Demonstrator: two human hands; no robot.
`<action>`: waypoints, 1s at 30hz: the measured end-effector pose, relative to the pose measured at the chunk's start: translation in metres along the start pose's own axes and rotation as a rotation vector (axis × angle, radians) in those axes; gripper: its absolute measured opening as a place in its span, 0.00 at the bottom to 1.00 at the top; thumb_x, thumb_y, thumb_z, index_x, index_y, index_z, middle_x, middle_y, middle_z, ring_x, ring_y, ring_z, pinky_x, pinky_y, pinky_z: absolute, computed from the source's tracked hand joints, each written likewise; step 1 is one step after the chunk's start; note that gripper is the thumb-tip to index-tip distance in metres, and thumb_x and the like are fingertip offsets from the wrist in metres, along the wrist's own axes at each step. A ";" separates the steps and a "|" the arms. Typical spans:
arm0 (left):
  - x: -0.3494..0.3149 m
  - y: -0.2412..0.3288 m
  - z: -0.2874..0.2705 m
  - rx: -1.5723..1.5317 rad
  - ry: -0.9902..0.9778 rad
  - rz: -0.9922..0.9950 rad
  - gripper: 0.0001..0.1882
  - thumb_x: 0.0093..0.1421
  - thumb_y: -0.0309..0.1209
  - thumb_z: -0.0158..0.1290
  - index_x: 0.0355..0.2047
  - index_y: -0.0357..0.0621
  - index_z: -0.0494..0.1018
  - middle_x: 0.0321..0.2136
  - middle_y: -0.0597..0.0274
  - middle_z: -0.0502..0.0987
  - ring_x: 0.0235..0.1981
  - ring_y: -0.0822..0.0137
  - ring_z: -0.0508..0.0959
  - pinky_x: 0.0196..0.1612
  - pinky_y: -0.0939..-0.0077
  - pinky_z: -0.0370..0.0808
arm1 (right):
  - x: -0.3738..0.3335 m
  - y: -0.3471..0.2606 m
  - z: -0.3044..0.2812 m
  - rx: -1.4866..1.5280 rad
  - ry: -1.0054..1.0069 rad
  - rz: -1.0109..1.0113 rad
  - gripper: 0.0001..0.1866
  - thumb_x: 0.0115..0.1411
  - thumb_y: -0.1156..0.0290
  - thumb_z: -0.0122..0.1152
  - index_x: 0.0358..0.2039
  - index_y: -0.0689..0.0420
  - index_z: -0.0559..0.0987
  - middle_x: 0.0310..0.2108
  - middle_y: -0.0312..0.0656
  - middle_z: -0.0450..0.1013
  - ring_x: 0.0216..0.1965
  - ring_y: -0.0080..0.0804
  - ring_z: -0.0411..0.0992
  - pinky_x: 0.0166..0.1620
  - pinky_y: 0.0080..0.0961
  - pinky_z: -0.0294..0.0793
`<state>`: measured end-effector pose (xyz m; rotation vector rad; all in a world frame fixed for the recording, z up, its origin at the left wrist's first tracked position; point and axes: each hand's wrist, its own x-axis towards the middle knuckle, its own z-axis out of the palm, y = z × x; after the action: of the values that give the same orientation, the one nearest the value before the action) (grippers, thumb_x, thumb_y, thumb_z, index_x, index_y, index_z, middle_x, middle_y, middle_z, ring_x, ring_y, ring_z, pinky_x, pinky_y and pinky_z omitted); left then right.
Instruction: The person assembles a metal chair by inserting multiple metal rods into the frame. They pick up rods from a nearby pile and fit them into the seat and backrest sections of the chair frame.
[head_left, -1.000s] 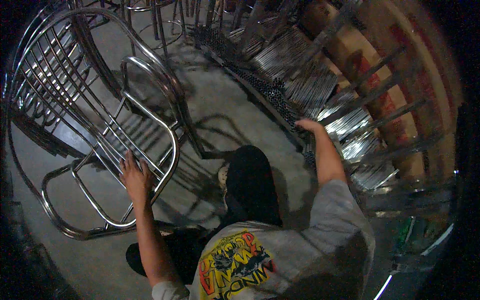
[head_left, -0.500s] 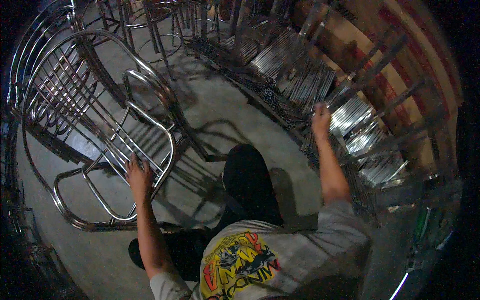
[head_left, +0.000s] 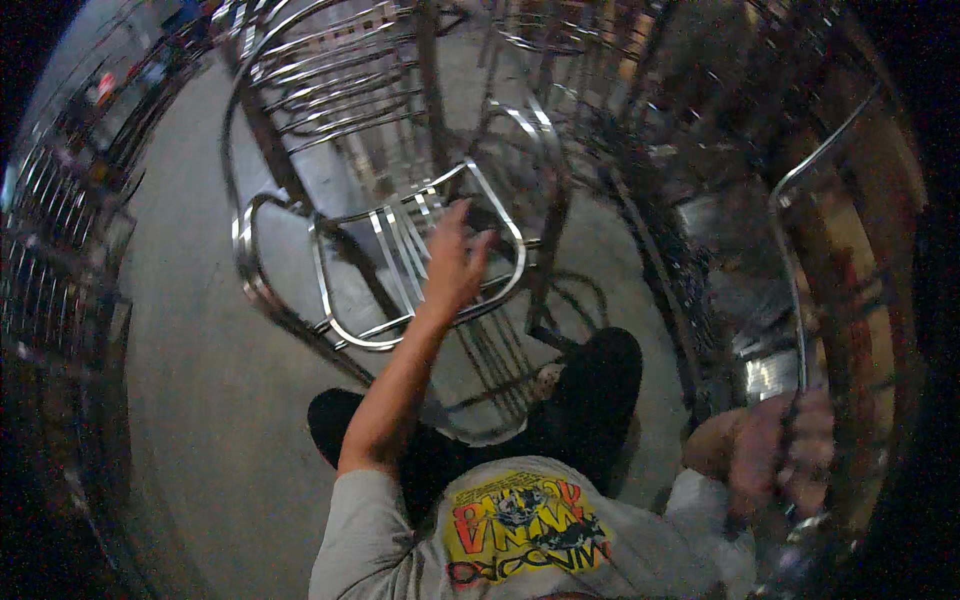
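Observation:
In front of me stands a chair frame [head_left: 243, 255] of shiny bent metal tube, with a rounded seat frame [head_left: 522, 235] and several slats across it. My left hand [head_left: 458, 262] is over the seat's slats, fingers apart and holding nothing. Whether it touches the metal I cannot tell. At the lower right my right hand [head_left: 785, 455] is smeared by motion, its fingers curled round a long bent metal tube [head_left: 796, 280]. The tube rises from the hand and bends off to the upper right. Part of it below the hand is dark and hard to make out.
More tubular metal frames [head_left: 340, 75] stand behind the chair. Racks with metal bars [head_left: 60, 250] line the left. To the right, shiny metal pieces [head_left: 770, 377] lie beside a brown cardboard wall [head_left: 848, 250]. My knees [head_left: 605, 365] are close to the chair.
My view has turned left, bringing the chair to the middle. My left hand has lifted from its grip on the slats. The right hand has come back from the metal pieces with a bent tube.

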<state>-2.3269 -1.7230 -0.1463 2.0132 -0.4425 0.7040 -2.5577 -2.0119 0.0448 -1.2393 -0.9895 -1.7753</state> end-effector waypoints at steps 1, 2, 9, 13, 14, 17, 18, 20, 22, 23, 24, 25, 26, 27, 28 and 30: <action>0.009 0.019 -0.004 -0.270 -0.134 -0.245 0.31 0.63 0.40 0.53 0.61 0.36 0.60 0.56 0.39 0.67 0.57 0.43 0.67 0.60 0.60 0.64 | -0.004 -0.007 0.010 0.092 -0.010 -0.013 0.17 0.54 0.54 0.53 0.18 0.46 0.59 0.19 0.27 0.51 0.21 0.25 0.52 0.31 0.35 0.56; 0.020 0.036 -0.008 -0.275 -0.072 -0.157 0.32 0.63 0.41 0.53 0.62 0.36 0.58 0.58 0.39 0.66 0.60 0.45 0.66 0.61 0.61 0.62 | -0.011 -0.013 0.021 0.166 -0.078 -0.057 0.16 0.53 0.55 0.54 0.18 0.46 0.60 0.19 0.27 0.53 0.20 0.25 0.53 0.29 0.34 0.57; 0.063 0.036 -0.053 -0.928 0.244 -0.587 0.34 0.66 0.55 0.41 0.59 0.37 0.62 0.55 0.41 0.68 0.56 0.48 0.68 0.57 0.61 0.64 | -0.058 -0.002 0.122 1.001 -0.501 0.432 0.14 0.57 0.62 0.58 0.19 0.51 0.67 0.14 0.35 0.64 0.14 0.27 0.62 0.19 0.29 0.63; 0.051 -0.026 -0.077 0.063 0.225 -0.545 0.29 0.63 0.48 0.50 0.55 0.38 0.66 0.50 0.42 0.69 0.52 0.44 0.69 0.54 0.54 0.65 | -0.088 -0.021 0.158 0.889 -0.339 0.932 0.22 0.62 0.52 0.56 0.18 0.51 0.63 0.10 0.34 0.60 0.11 0.29 0.58 0.20 0.29 0.61; 0.044 -0.037 -0.083 0.364 0.145 -0.498 0.28 0.61 0.46 0.52 0.54 0.39 0.66 0.49 0.43 0.69 0.52 0.43 0.69 0.54 0.52 0.65 | -0.089 -0.027 0.157 0.818 -0.326 0.962 0.23 0.62 0.52 0.55 0.18 0.51 0.64 0.10 0.34 0.60 0.11 0.29 0.58 0.21 0.29 0.62; 0.012 -0.051 -0.093 0.516 0.297 -0.393 0.28 0.57 0.42 0.56 0.53 0.38 0.67 0.49 0.42 0.68 0.51 0.41 0.68 0.55 0.49 0.64 | -0.092 -0.034 0.154 0.811 -0.232 1.094 0.22 0.63 0.52 0.54 0.19 0.52 0.64 0.10 0.35 0.60 0.11 0.30 0.57 0.23 0.31 0.63; -0.001 -0.054 -0.095 0.519 0.288 -0.478 0.32 0.58 0.43 0.56 0.58 0.37 0.63 0.52 0.39 0.66 0.54 0.40 0.66 0.58 0.48 0.62 | -0.092 -0.034 0.153 0.810 -0.174 1.192 0.21 0.63 0.52 0.53 0.19 0.52 0.64 0.10 0.35 0.59 0.12 0.29 0.57 0.24 0.31 0.63; -0.026 -0.059 -0.091 0.536 0.167 -0.613 0.36 0.58 0.43 0.56 0.61 0.37 0.58 0.55 0.37 0.63 0.57 0.38 0.63 0.59 0.47 0.61 | -0.095 -0.030 0.155 0.889 -0.141 1.169 0.20 0.63 0.54 0.52 0.20 0.52 0.64 0.10 0.35 0.58 0.12 0.29 0.56 0.23 0.30 0.61; -0.039 -0.073 -0.083 0.533 0.114 -0.723 0.39 0.60 0.41 0.52 0.65 0.36 0.49 0.57 0.34 0.62 0.59 0.36 0.63 0.61 0.49 0.61 | -0.099 -0.025 0.160 0.964 -0.124 1.146 0.19 0.62 0.55 0.52 0.20 0.52 0.64 0.10 0.34 0.58 0.13 0.29 0.56 0.24 0.30 0.61; -0.041 -0.082 -0.080 0.350 0.173 -0.745 0.37 0.61 0.40 0.51 0.65 0.36 0.50 0.57 0.34 0.63 0.58 0.37 0.64 0.60 0.50 0.62 | -0.102 -0.023 0.163 1.014 -0.130 1.102 0.18 0.61 0.56 0.52 0.19 0.52 0.63 0.10 0.34 0.57 0.14 0.29 0.57 0.25 0.30 0.61; -0.039 -0.095 -0.077 0.179 0.233 -0.753 0.36 0.62 0.39 0.49 0.64 0.36 0.50 0.57 0.33 0.63 0.57 0.37 0.66 0.59 0.51 0.63 | -0.103 -0.020 0.164 1.073 -0.149 1.049 0.18 0.60 0.57 0.52 0.19 0.52 0.63 0.10 0.34 0.57 0.15 0.29 0.57 0.26 0.30 0.61; -0.033 -0.107 -0.074 -0.009 0.289 -0.751 0.34 0.63 0.38 0.48 0.64 0.35 0.50 0.57 0.33 0.64 0.57 0.37 0.67 0.59 0.52 0.63 | -0.104 -0.017 0.164 1.107 -0.179 1.061 0.16 0.60 0.59 0.54 0.21 0.54 0.66 0.14 0.37 0.61 0.18 0.31 0.61 0.28 0.32 0.65; -0.026 -0.122 -0.077 -0.019 0.285 -0.696 0.29 0.66 0.35 0.43 0.64 0.36 0.53 0.55 0.33 0.67 0.54 0.39 0.70 0.58 0.55 0.65 | -0.103 -0.014 0.162 1.150 -0.226 1.075 0.14 0.60 0.60 0.55 0.23 0.55 0.68 0.18 0.40 0.66 0.21 0.34 0.64 0.31 0.35 0.68; -0.018 -0.133 -0.079 0.031 0.330 -0.659 0.28 0.66 0.34 0.43 0.63 0.37 0.54 0.55 0.33 0.68 0.54 0.38 0.70 0.57 0.55 0.65 | -0.102 -0.011 0.159 1.197 -0.265 1.080 0.13 0.60 0.61 0.56 0.26 0.56 0.70 0.23 0.44 0.70 0.24 0.36 0.68 0.34 0.38 0.71; -0.011 -0.142 -0.082 0.080 0.376 -0.628 0.27 0.66 0.33 0.42 0.63 0.38 0.56 0.54 0.34 0.68 0.54 0.38 0.70 0.57 0.55 0.66 | -0.100 -0.009 0.154 1.103 -0.399 1.176 0.10 0.59 0.64 0.56 0.29 0.57 0.71 0.29 0.46 0.70 0.28 0.37 0.69 0.38 0.38 0.71; 0.008 -0.156 -0.094 0.220 0.494 -0.499 0.24 0.66 0.31 0.41 0.62 0.43 0.59 0.52 0.36 0.71 0.53 0.39 0.71 0.55 0.55 0.68 | -0.095 -0.005 0.142 0.908 -0.648 1.387 0.09 0.57 0.68 0.55 0.36 0.59 0.72 0.40 0.50 0.70 0.37 0.38 0.70 0.46 0.36 0.69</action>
<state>-2.2618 -1.5639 -0.2050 1.9442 0.4299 0.9155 -2.4838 -1.8693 -0.0137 -1.2895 -0.7250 0.1729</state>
